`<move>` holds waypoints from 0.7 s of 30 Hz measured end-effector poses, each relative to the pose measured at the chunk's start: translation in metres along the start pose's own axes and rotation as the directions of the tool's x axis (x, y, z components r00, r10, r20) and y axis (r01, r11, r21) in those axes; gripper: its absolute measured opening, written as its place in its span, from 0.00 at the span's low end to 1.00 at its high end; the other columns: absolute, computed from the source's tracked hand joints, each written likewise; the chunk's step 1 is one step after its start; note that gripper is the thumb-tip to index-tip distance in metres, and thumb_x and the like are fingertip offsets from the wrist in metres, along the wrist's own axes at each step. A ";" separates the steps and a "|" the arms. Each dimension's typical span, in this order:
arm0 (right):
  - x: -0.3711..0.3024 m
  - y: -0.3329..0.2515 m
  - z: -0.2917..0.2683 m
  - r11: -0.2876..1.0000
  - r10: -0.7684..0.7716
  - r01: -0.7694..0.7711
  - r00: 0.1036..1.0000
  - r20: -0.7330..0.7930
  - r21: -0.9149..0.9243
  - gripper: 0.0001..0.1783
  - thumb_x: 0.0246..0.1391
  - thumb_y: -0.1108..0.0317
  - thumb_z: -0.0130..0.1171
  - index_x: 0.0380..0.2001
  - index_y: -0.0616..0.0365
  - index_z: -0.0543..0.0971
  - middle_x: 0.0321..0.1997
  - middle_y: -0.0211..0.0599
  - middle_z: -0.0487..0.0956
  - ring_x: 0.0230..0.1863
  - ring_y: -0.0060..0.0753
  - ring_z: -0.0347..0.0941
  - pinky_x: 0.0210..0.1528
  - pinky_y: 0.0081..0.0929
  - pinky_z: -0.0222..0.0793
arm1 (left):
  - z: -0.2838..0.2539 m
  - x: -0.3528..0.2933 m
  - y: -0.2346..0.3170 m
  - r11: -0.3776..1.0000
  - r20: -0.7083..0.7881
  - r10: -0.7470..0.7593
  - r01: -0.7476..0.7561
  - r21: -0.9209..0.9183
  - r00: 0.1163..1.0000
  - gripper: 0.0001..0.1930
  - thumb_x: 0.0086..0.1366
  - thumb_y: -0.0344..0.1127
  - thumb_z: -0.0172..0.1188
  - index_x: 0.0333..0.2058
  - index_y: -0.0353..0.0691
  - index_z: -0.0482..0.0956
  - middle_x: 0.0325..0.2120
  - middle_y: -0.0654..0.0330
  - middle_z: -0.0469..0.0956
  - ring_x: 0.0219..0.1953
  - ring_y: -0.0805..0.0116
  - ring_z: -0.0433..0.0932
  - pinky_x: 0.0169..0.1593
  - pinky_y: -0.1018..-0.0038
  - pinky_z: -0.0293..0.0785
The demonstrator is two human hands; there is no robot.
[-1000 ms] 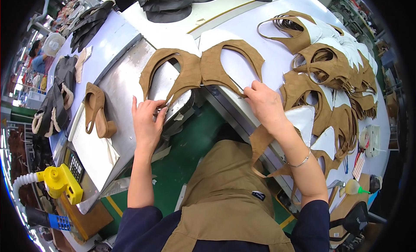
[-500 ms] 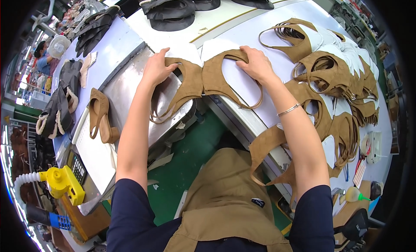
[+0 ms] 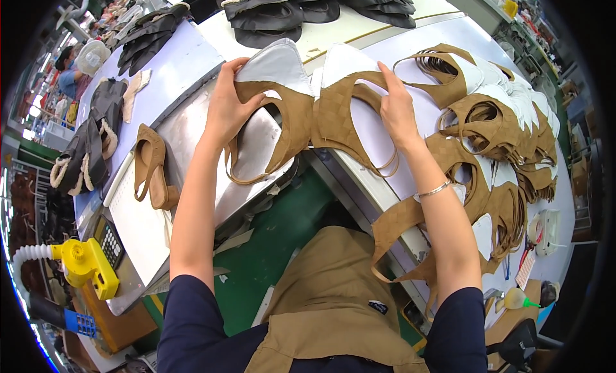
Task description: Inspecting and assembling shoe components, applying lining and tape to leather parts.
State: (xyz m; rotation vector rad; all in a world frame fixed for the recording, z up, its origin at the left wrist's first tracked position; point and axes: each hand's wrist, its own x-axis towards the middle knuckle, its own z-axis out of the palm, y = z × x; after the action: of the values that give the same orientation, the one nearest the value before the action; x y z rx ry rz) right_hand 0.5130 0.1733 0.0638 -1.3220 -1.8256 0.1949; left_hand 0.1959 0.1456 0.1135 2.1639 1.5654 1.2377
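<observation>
My left hand [image 3: 226,104] grips a brown suede shoe upper [image 3: 296,128] by its edge, thumb on one side and fingers behind. A second brown upper [image 3: 333,124] is pinched at its edge by my right hand [image 3: 398,113], which wears a silver bangle. The two uppers stand tilted side by side, nearly touching at the middle. Each has a white-lined toe part pointing away from me and a thin strap looping toward me. Behind the left upper lies a metal-topped bench; the right one is over a white table. Some fingertips are hidden behind the material.
Piles of brown uppers [image 3: 475,113] cover the right table. A finished brown slingback shoe [image 3: 151,167] stands at left, near a calculator [image 3: 110,243] and a yellow nozzle device [image 3: 86,260]. Black uppers [image 3: 266,20] are stacked at the back. Between the tables a gap shows green floor [image 3: 282,216].
Both uppers have been raised and tilted up, so more of their white toe linings shows. My right hand has shifted slightly to the right, and a small gap has opened between the toe parts.
</observation>
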 end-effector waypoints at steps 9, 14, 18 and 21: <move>-0.022 -0.033 -0.028 0.967 -0.059 0.107 0.978 -0.202 0.233 0.36 0.48 0.86 0.37 0.64 0.57 0.63 0.64 0.50 0.67 0.65 0.49 0.64 0.67 0.37 0.58 | -0.026 -0.028 0.029 0.989 -0.180 0.138 -0.144 -0.020 0.974 0.37 0.49 0.29 0.73 0.56 0.44 0.64 0.46 0.54 0.74 0.47 0.59 0.75 0.50 0.67 0.72; -0.024 -0.044 -0.035 0.952 -0.118 0.186 0.956 -0.269 0.241 0.37 0.47 0.86 0.38 0.64 0.57 0.63 0.63 0.49 0.67 0.66 0.47 0.62 0.68 0.37 0.57 | -0.028 -0.030 0.024 0.977 -0.231 0.205 -0.212 -0.004 0.951 0.37 0.49 0.28 0.73 0.57 0.43 0.64 0.44 0.55 0.74 0.46 0.60 0.75 0.50 0.68 0.72; -0.024 -0.038 -0.041 0.961 -0.204 0.247 0.936 -0.288 0.121 0.34 0.48 0.83 0.42 0.62 0.57 0.66 0.63 0.52 0.67 0.66 0.50 0.60 0.67 0.38 0.58 | -0.023 -0.026 0.015 0.969 -0.233 0.239 -0.246 -0.002 0.943 0.36 0.49 0.30 0.72 0.57 0.42 0.65 0.46 0.53 0.72 0.46 0.56 0.75 0.51 0.67 0.72; -0.015 -0.014 -0.028 0.959 -0.228 0.197 0.964 -0.139 -0.206 0.29 0.51 0.74 0.50 0.60 0.57 0.69 0.62 0.56 0.67 0.64 0.54 0.62 0.65 0.40 0.59 | -0.015 -0.009 -0.006 0.945 -0.104 0.212 -0.176 0.276 0.972 0.35 0.52 0.35 0.70 0.59 0.42 0.66 0.51 0.46 0.70 0.54 0.50 0.71 0.56 0.62 0.69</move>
State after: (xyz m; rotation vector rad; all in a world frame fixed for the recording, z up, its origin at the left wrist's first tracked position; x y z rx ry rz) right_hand 0.5244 0.1451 0.0809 -1.2188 -1.8658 -0.2026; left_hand 0.1798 0.1357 0.1147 2.5034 1.6893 1.3198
